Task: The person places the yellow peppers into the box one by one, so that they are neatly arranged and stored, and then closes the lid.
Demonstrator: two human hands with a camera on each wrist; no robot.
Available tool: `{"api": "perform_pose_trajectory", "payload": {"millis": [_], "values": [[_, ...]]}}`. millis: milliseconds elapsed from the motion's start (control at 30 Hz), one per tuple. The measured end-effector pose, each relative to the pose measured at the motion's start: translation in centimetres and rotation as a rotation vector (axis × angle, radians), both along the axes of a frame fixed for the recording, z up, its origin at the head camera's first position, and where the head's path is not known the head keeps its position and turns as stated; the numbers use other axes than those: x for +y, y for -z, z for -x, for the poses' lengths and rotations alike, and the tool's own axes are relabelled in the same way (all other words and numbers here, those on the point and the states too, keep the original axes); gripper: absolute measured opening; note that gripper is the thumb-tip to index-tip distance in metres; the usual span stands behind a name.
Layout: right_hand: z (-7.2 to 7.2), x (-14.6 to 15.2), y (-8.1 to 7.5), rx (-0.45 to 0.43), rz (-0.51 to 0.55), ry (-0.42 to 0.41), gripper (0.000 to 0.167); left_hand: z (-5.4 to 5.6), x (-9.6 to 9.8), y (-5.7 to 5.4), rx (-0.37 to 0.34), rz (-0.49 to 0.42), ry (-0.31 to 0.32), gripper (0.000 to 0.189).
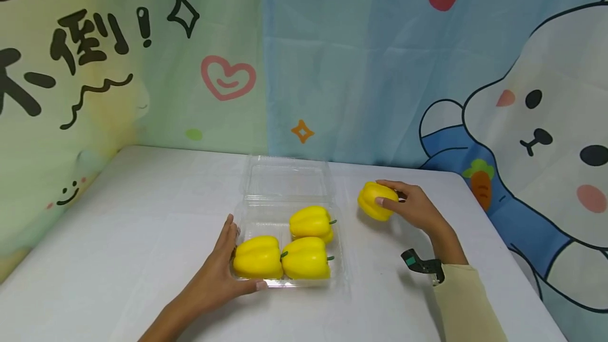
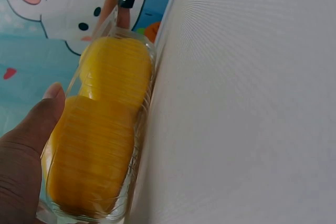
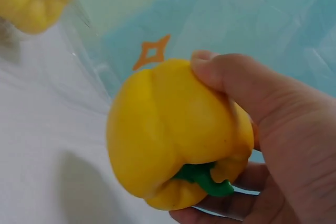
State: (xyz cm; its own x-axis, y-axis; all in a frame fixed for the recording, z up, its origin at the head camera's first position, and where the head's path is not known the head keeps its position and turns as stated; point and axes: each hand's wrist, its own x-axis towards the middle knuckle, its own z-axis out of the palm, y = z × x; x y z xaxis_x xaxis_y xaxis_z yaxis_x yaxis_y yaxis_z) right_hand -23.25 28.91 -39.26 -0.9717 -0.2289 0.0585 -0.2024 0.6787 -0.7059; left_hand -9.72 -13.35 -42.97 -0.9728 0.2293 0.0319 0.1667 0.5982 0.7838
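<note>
My right hand (image 1: 418,209) holds a yellow bell pepper (image 1: 372,200) just above the table, right of a clear plastic clamshell box (image 1: 266,224). In the right wrist view the thumb lies on top of this pepper (image 3: 173,135), its green stem facing the palm side; the other fingers are partly hidden behind it. Three more yellow peppers sit in the box: one at front left (image 1: 258,257), one at front right (image 1: 306,258), one at back right (image 1: 311,222). Around the box's front left corner rests my left hand (image 1: 220,268), fingers extended along the side, thumb along the front wall.
The box's clear lid (image 1: 288,177) lies folded back toward the wall. A white-covered table (image 1: 119,257) spreads around it. Behind stands a printed cloth backdrop (image 1: 323,67) with a cartoon bear. A dark camera mount (image 1: 423,265) is strapped on the right wrist.
</note>
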Motion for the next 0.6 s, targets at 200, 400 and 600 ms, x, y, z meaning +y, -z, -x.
{"api": "perform_pose_trajectory", "payload": {"millis": [200,400,600], "values": [[-0.2,-1.3,-0.1,0.031,0.02,-0.024,0.06,0.0,0.1,0.1,0.0,-0.007,0.011,0.129],[-0.5,-2.3,-0.9,0.069,0.061,-0.033,0.058,0.1,0.1,0.1,0.001,-0.002,-0.002,0.131],[-1.0,-3.4,-1.7,0.075,0.082,-0.042,0.057,0.0,0.0,-0.1,0.005,0.002,-0.008,0.131]]}}
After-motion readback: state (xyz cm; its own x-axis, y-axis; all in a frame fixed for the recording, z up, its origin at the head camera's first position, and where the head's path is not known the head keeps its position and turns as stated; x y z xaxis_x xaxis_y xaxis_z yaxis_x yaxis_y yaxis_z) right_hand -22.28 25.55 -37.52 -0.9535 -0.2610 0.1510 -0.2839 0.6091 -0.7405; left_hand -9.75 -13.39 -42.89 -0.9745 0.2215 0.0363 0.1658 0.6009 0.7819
